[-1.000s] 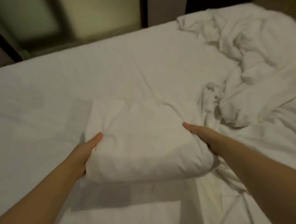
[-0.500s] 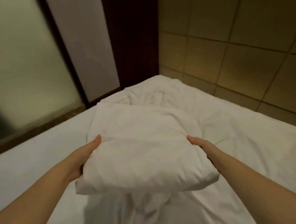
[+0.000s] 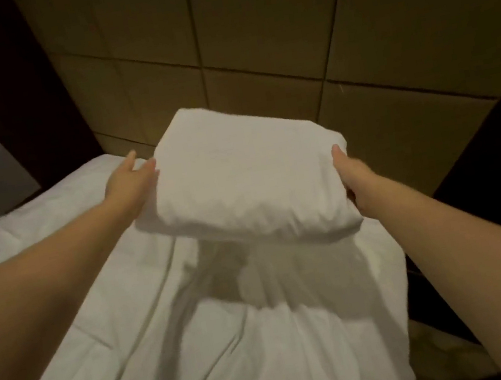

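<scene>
A plump white rectangular fabric pillow (image 3: 250, 173) hangs in the middle of the frame, clear of the wrinkled white bed sheet (image 3: 233, 340) below it and close in front of the tan padded wall panels (image 3: 252, 41) that fill the upper half. Its shadow falls on the sheet beneath. It is carried level between 2 hands at its 2 short ends and looks lined up for setting down at the head end of that sheet. That would explain why it is held flat and square to the wall rather than dangling from 1 corner. The left hand (image 3: 130, 184), at centre left, lies nearly flat against the pillow's left end, fingers straight and thumb lifted free, propping rather than clasping. The right hand (image 3: 354, 178), at centre right, pinches the other end: its thumb presses on top, and its fingers go underneath, out of sight.
</scene>
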### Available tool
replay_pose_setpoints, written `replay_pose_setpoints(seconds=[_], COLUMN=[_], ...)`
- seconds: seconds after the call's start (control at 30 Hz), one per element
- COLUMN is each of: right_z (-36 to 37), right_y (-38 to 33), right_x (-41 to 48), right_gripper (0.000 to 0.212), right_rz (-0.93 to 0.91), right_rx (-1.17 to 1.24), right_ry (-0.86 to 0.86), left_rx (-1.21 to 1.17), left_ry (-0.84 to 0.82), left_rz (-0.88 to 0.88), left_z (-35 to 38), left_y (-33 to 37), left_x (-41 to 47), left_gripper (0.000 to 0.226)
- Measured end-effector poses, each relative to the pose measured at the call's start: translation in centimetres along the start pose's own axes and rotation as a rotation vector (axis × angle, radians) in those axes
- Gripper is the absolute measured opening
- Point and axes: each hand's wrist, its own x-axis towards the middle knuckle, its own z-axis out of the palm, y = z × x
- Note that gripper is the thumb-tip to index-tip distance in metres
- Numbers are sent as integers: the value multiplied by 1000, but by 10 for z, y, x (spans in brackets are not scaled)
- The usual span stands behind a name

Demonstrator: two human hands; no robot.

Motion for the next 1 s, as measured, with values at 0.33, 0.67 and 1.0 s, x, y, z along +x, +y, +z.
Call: replay_pose_setpoints(seconds=[0.33,0.67,1.0], right_z=[89,116,166], right_y=[231,262,215], right_x=[-4,-60,-315], right_gripper=[81,44,29], right_rz=[-1,-176,-333], right_rx=[-705,-792,-351], right_ry=[-221,-424,-618], left_rx=[627,466,-387], left_ry=[-413,-208,311], left_rz=[-500,-348,-316], left_z=[58,47,-196], left_y=[-225,-242,-172], left_x=[-129,-190,-348], left_gripper=[119,21,25])
